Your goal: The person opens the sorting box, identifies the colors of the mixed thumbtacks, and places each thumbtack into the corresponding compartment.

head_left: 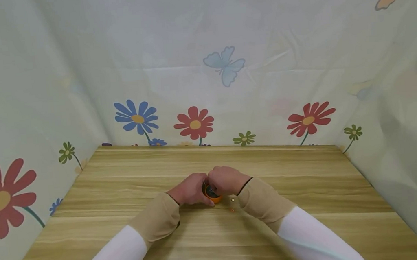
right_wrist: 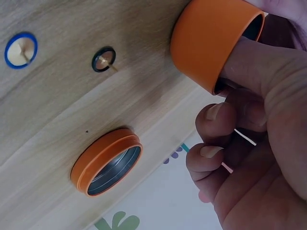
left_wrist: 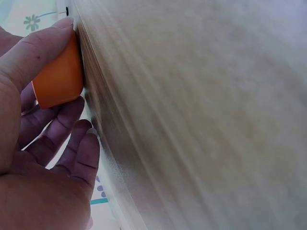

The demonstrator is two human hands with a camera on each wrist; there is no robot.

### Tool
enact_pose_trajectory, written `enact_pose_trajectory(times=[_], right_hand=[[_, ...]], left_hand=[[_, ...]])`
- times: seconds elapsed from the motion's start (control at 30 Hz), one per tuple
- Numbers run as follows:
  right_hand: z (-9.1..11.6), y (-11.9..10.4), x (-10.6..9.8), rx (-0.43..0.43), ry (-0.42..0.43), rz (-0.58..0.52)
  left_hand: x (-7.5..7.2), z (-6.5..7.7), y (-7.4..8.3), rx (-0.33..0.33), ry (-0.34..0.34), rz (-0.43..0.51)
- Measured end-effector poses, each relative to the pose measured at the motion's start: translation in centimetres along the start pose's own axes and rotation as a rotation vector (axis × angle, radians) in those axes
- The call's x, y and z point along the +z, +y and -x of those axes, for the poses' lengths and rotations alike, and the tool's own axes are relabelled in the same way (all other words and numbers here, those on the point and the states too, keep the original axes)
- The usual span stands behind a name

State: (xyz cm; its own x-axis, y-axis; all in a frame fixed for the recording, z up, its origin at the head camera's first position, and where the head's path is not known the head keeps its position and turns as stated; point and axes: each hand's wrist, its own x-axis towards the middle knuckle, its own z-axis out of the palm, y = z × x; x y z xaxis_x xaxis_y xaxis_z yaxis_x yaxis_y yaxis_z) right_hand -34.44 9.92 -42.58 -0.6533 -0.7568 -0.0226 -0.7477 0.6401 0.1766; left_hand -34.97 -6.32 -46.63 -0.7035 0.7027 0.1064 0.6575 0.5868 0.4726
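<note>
My left hand (head_left: 192,188) grips a small orange cup (right_wrist: 206,38) from the side. In the left wrist view its thumb lies along the cup's upper side, with fingers around the lower end, close to the table. My right hand (head_left: 227,179) is over the cup's mouth. In the right wrist view its thumb reaches inside past the rim, while other fingers curl just outside. The thumb tip is hidden inside, and I cannot tell whether it pinches anything there. Near this hand an orange ring-shaped lid (right_wrist: 106,163) with a dark metallic inside lies on the wooden table (head_left: 293,221).
Two small round discs with pale stems, like tiny spinning tops, lie on the table: a blue-rimmed one (right_wrist: 20,50) and a dark-rimmed one (right_wrist: 104,59). A cloth backdrop (head_left: 160,80) printed with flowers and butterflies surrounds the table's back and sides.
</note>
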Motion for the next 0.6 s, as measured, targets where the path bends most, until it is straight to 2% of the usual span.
enact_pose_trajectory(times=[0.37, 0.6], right_hand=[[0.0, 0.0, -0.4, -0.018, 0.002, -0.034], [0.4, 0.4, -1.4, -0.053, 0.011, -0.194]], left_hand=[[0.4, -0.2, -0.4, -0.01, 0.008, 0.006], [0.3, -0.2, -0.3, -0.003, 0.001, 0.001]])
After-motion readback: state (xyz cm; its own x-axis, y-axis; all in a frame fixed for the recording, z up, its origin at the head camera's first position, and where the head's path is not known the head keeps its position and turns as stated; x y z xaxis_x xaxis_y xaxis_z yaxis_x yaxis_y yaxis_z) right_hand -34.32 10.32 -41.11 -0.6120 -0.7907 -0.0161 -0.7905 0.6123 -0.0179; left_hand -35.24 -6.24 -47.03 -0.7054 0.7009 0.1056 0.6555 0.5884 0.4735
